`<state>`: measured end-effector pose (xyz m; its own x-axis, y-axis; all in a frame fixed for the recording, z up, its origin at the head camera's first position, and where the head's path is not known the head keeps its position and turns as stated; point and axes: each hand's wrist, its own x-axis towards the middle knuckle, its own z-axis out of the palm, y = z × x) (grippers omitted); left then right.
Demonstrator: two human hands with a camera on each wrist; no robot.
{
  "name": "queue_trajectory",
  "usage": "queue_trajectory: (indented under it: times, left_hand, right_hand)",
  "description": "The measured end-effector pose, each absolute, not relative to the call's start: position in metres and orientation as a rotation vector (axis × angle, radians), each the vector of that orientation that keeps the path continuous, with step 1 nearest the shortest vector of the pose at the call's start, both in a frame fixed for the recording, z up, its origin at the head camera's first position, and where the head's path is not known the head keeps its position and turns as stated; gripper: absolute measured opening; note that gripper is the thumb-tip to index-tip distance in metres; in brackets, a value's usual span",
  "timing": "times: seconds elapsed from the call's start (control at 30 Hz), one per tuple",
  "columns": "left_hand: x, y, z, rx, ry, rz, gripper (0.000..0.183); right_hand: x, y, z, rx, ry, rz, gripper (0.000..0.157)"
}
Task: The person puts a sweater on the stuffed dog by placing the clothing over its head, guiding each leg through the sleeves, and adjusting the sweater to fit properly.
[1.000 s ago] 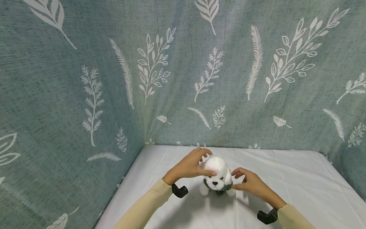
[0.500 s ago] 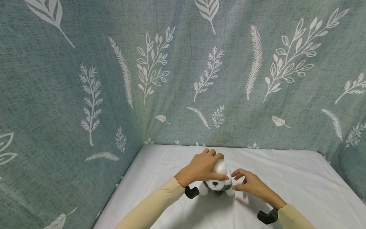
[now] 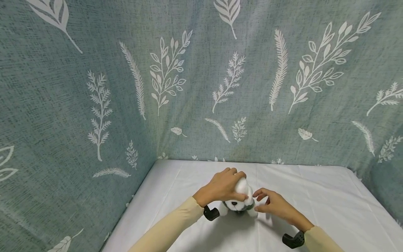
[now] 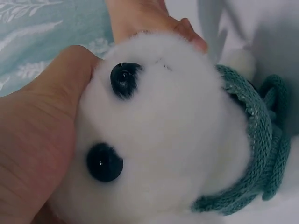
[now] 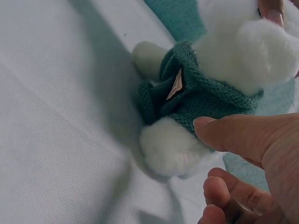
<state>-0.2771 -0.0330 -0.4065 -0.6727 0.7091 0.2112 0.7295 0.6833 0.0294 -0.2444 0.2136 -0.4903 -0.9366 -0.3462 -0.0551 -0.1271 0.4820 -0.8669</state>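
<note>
A white plush dog [image 3: 238,207] in a green knitted sweater [image 5: 210,95] stands on the white cloth. My left hand [image 3: 221,185] grips its head from above, fingers over the crown and thumb across the face. In the left wrist view, the plush's two black eyes and the sweater's neckline show, with the left hand [image 4: 37,135] along the head. On the dog's other side is my right hand [image 3: 275,203]. Its thumb [image 5: 224,133] lies against the sweater, while the other fingers curve loosely beside the toy without closing round it.
The white cloth [image 3: 302,196] covers the tabletop, which meets a blue-green curtain [image 3: 195,105] with white leaf prints at the back and left. A black wrist device [image 3: 211,212] sits at the left wrist, another black device [image 3: 293,240] at the right.
My left hand has moved right, from the side of the plush dog's head to over its top, its thumb sliding across the face. The right hand has stayed nearly in place.
</note>
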Motion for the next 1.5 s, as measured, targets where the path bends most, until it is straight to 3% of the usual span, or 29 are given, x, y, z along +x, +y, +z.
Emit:
queue_trajectory:
  times: [0.2,0.47,0.67,0.87,0.97,1.5]
  left_hand:
    - [-0.285,-0.04,-0.403,-1.375,-2.638,-0.327,0.047]
    - [-0.289,-0.048,-0.395,-1.666,-2.553,-0.325,0.047]
    - [-0.274,-0.042,-0.396,-1.418,-2.609,-0.146,0.053]
    - [-0.252,-0.026,-0.401,-0.967,-2.648,0.1,0.082]
    - [-0.248,-0.023,-0.403,-0.856,-2.726,0.07,0.088]
    - [-0.271,-0.043,-0.402,-1.157,-2.806,-0.571,0.055]
  right_hand:
    - [-0.243,0.215,-0.489,-0.427,2.501,-1.433,0.043]
    - [-0.243,0.216,-0.488,-0.418,2.5,-1.445,0.041]
    - [-0.243,0.218,-0.492,-0.42,2.508,-1.441,0.041]
    - [-0.244,0.219,-0.493,-0.402,2.508,-1.432,0.039]
    - [-0.245,0.219,-0.493,-0.409,2.505,-1.43,0.038]
    - [-0.247,0.222,-0.492,-0.424,2.542,-1.452,0.037]
